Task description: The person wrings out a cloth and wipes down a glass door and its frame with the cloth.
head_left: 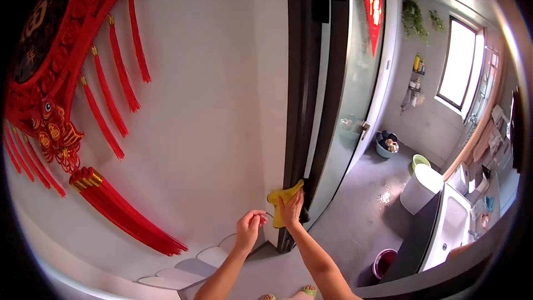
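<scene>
A yellow cloth is bunched against the dark door frame, low on its edge beside the white wall. My right hand presses the cloth onto the frame, its fingers pointing up along it. To the left of the cloth and apart from it, my left hand hangs in front of the wall's lower part. Its fingers are curled in loosely and I see nothing in them.
Right of the frame, a glass door opens onto a bathroom with a toilet, a sink, a purple bucket and a blue basin. Red tassels hang on the left wall. My sandalled feet show below.
</scene>
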Tool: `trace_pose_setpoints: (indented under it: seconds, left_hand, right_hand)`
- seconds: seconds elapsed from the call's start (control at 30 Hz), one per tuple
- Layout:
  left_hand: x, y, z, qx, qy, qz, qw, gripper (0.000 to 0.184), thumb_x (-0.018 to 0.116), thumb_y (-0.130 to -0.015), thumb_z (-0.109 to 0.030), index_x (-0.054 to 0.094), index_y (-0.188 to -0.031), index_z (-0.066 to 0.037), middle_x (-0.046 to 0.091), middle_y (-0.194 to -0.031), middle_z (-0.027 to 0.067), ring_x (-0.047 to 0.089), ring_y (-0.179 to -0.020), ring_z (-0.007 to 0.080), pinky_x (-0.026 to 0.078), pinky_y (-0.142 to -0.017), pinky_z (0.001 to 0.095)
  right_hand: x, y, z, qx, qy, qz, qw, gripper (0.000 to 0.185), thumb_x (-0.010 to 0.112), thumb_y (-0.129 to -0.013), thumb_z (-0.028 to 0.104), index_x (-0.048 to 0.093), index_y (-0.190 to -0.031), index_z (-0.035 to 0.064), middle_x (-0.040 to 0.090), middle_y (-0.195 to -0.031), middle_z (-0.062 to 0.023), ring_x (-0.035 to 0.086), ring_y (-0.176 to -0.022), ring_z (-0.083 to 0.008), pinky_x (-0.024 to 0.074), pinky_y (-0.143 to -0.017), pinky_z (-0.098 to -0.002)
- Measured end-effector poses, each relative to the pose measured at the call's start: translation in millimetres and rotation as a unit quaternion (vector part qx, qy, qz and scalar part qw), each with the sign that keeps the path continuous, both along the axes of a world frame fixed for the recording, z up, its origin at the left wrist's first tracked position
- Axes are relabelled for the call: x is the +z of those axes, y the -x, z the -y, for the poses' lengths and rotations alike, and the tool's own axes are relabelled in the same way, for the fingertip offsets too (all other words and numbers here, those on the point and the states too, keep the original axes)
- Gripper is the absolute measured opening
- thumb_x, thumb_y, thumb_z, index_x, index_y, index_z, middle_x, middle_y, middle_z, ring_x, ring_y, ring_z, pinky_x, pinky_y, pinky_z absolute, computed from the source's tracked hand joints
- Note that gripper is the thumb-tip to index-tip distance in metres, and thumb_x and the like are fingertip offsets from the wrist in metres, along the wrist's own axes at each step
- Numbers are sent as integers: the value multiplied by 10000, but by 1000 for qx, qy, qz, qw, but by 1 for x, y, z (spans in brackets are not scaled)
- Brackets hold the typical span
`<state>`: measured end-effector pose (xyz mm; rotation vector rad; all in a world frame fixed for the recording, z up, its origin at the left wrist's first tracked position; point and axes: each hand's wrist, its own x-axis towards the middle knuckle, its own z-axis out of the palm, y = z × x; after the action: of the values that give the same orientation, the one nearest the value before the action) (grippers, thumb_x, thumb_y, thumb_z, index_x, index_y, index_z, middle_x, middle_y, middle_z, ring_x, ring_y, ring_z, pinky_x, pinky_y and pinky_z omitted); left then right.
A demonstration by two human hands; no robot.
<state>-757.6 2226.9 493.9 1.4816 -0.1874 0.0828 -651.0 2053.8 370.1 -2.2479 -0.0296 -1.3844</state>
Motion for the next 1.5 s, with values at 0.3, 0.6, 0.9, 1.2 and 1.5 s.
trace_pose_setpoints:
  seconds: [0.3,0.6,0.9,1.2,1.5]
  left_hand:
    - [-18,-18,19,-25,27,12,999,228,464,-982,-67,664,-1050,18,680,-870,71,625,-767,131,516,-737,276]
    - [-1,-36,54,51,-7,47,998,317,500,-956,-39,573,-1264,-22,630,-1161,94,598,-1060,187,488,-883,305]
    - [-40,-36,70,118,-111,87,983,528,557,-920,-75,415,-1428,-46,496,-1388,132,525,-1234,268,486,-928,359]
    - [-59,-9,91,164,-80,7,983,453,516,-946,-54,450,-1394,-39,584,-1262,121,561,-1183,220,465,-978,355]
    - [-72,-44,102,206,-20,41,977,431,420,-948,10,493,-1373,6,570,-1331,126,543,-1227,224,408,-1049,331]
  right_hand:
    - [254,1,8,0,91,64,994,820,700,-874,220,238,-1499,-41,372,-1476,-274,397,-1327,-445,305,-1120,-528]
    - [210,-29,10,27,38,134,990,921,770,-781,205,232,-1491,-28,379,-1451,-279,398,-1301,-470,318,-1079,-570]
    - [-47,-3,19,68,58,-38,995,794,712,-857,309,278,-1396,-81,460,-1310,-335,459,-1169,-525,372,-1006,-603]
    - [119,-8,29,114,90,8,989,803,702,-879,279,267,-1435,-103,411,-1387,-343,438,-1220,-500,344,-1038,-589]
    - [129,-26,19,86,103,95,986,878,774,-726,189,297,-1414,-75,402,-1386,-325,434,-1217,-517,315,-1039,-639]
